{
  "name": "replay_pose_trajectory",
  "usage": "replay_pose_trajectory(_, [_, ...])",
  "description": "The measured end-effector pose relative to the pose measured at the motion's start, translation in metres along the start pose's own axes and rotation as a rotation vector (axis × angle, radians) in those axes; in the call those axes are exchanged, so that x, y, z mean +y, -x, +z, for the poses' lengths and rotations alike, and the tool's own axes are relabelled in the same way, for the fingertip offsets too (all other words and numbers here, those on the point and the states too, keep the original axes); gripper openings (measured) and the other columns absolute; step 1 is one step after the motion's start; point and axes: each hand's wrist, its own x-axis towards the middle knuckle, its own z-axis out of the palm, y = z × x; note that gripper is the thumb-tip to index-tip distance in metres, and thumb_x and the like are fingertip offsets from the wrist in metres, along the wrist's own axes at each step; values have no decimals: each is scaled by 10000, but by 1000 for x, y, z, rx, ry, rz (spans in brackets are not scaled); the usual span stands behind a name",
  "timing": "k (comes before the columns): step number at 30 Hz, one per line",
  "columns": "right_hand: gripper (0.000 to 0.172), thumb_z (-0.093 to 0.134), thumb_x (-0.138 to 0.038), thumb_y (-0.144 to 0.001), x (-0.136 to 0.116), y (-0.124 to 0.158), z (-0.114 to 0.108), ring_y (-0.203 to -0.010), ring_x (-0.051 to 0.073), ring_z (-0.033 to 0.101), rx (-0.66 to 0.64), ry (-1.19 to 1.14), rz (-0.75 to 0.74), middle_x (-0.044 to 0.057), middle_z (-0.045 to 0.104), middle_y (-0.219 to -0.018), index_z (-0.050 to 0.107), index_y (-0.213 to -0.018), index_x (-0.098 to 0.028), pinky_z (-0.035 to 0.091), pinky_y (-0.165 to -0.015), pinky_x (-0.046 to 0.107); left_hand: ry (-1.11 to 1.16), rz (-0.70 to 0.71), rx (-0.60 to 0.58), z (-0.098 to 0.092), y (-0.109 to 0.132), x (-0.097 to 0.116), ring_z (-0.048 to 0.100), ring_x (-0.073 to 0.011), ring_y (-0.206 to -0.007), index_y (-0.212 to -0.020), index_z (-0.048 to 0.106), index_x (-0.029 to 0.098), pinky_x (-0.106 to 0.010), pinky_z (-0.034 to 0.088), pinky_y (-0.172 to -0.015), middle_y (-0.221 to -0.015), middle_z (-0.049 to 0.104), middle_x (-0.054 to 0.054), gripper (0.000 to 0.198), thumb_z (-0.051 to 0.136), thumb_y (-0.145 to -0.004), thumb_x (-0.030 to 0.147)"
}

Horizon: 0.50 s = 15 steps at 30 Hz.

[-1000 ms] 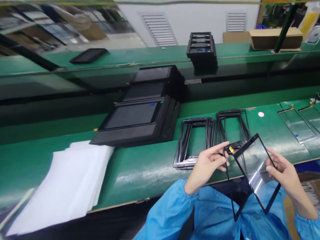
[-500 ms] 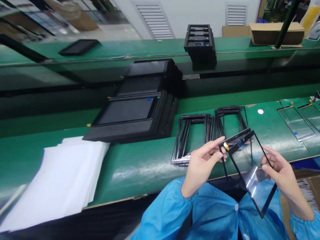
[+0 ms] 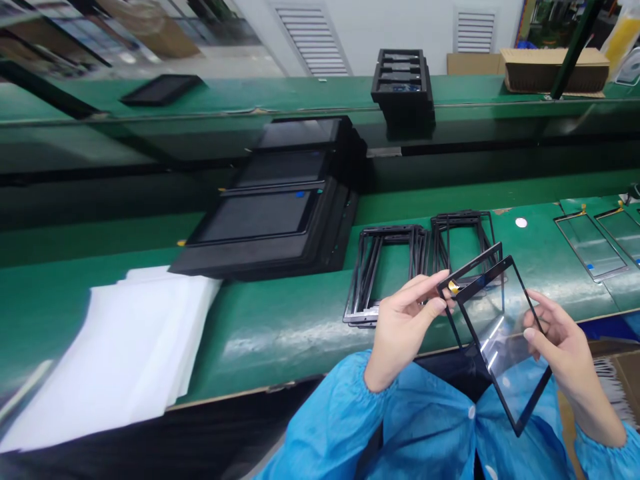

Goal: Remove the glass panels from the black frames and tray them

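My left hand [image 3: 407, 327] pinches the upper left corner of a thin black plastic frame [image 3: 470, 268] between thumb and fingers. My right hand [image 3: 563, 337] grips the right edge of a clear glass touch panel [image 3: 505, 340] with a black border. The panel is tilted and lies in front of the frame, partly covering it. A yellow flex cable [image 3: 454, 287] shows at the panel's top left, close to my left fingertips. Whether the panel touches the frame I cannot tell. Behind my hands, two stacks of black frames [image 3: 363, 280] lie on the green bench [image 3: 280, 327].
Stacked black trays with dark screens [image 3: 265, 217] stand left of centre, beside white sheets [image 3: 120, 353]. Finished-looking bordered panels [image 3: 590, 247] lie at the right. A raised shelf holds a black tray stack [image 3: 403, 87] and a cardboard box [image 3: 555, 70].
The black frame's upper right end has risen slightly, and the gap between it and the panel looks a little wider. Both hands keep their grips.
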Motion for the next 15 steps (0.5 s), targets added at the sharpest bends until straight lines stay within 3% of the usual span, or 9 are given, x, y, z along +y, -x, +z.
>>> replay_pose_trajectory(9, [527, 863, -281, -873, -5, 0, 1, -601, 112, 554, 15, 37, -24, 2, 669, -881, 712, -1379, -278, 488, -472, 216, 4, -2, -28, 0, 1, 0, 697, -155, -683, -1119, 888, 239, -274, 641, -652, -856, 742, -51, 331, 928, -801, 323])
replay_pose_trajectory(15, [596, 808, -248, -916, 7, 6, 7, -751, 135, 618, 89, 154, -109, 21, 665, -975, 647, -1489, -285, 553, -613, 229, 73, -124, -39, 2, 4, -7, 717, -163, -714, -1193, 865, 227, -240, 635, -612, -844, 744, -49, 417, 928, -807, 371])
